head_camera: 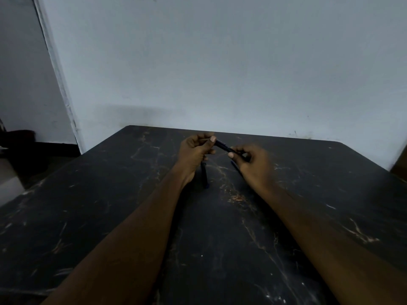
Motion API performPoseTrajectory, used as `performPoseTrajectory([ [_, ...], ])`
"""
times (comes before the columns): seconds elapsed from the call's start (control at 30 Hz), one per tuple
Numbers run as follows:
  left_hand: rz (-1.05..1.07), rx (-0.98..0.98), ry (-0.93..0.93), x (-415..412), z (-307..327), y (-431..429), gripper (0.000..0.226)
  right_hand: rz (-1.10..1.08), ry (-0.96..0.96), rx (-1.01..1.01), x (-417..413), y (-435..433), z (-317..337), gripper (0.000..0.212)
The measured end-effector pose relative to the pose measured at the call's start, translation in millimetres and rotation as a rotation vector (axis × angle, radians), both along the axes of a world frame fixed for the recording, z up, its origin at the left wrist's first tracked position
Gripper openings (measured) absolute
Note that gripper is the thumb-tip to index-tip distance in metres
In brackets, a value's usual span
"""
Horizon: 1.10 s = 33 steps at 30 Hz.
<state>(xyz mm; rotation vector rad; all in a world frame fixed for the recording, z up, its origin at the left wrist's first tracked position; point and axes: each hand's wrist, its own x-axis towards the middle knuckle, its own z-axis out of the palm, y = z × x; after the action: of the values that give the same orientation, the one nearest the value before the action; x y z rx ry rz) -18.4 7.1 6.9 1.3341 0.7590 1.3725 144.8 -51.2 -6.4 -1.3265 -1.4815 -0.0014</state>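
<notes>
A slim dark pen (222, 146) was held in the air between the two hands. The left hand (193, 150) pinched one end with thumb and curled fingers, and the right hand (253, 160) pinched the other. The step looked like pulling off or seating a cap, though the dim light hid the joint. To do it well, the force should have run straight along the barrel, with both grips close to the joint and no bending. A second pen (204, 176) lay on the dark marbled table (110, 216) just below the left hand, and a bluish pen (236, 167) lay beneath the right hand's fingers.
</notes>
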Motion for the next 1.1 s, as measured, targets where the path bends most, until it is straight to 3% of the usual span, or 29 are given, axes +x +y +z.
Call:
performPoseTrajectory([
  [0.17, -0.005, 0.012, -0.01, -1.5, -2.4, 0.1, 0.004, -0.027, -0.013, -0.033, -0.5, -3.8, 2.5, 0.016],
  [0.43, 0.015, -0.014, 0.019, -1.9, -4.3, -3.7, 0.014, -0.04, 0.065, -0.089, 0.6, -5.3, 5.1, 0.012],
  [1.1, 0.033, -0.042, -0.024, -0.6, -7.2, -3.6, 0.005, 0.024, 0.094, -0.16, -3.0, -7.3, 9.2, 0.03],
])
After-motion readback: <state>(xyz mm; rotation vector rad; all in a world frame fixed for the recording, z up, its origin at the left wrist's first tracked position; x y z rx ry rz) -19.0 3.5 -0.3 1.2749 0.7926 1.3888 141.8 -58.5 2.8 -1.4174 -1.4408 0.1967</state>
